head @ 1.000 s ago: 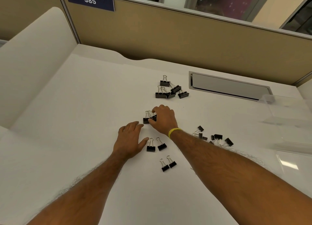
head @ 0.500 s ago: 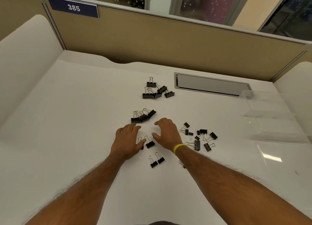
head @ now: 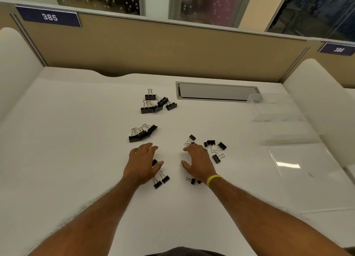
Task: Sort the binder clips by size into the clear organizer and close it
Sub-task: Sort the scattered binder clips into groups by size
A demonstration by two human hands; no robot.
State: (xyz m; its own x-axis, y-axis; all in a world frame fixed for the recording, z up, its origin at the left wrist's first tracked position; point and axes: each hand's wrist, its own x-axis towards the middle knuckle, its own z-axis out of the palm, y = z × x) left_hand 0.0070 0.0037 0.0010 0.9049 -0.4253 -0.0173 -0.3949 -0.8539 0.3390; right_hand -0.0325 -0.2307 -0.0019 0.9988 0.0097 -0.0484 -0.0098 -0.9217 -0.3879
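Head view looks down on a white desk (head: 67,140) backed by a tan partition (head: 153,50), with a blue number plate (head: 49,17) reading 385 at its top left. Left of centre, the left forearm reaches forward. The left hand (head: 143,163) lies palm down on the desk, fingers straight and slightly spread, gripping nothing. One black binder clip (head: 154,162) peeks out between its thumb and forefinger, and a pair of small clips (head: 161,179) lies just beside the heel of the thumb. Just beyond the fingertips sits a row of medium clips (head: 142,135), and farther back a cluster of large clips (head: 156,103).

The right hand (head: 197,162) mirrors the left: palm down, fingers loose and fanned, thumb out toward the other hand, holding nothing. A yellow wristband (head: 214,179) circles its wrist, with two small clips (head: 192,181) just beside it. A scatter of small clips (head: 215,149) lies at that hand's fingertips and to its right. A grey recessed hatch (head: 217,92) sits at the back of the desk. At far right stands the clear organizer (head: 282,119), its lid (head: 299,171) open and flat on the desk; whether it holds any clips I cannot tell.
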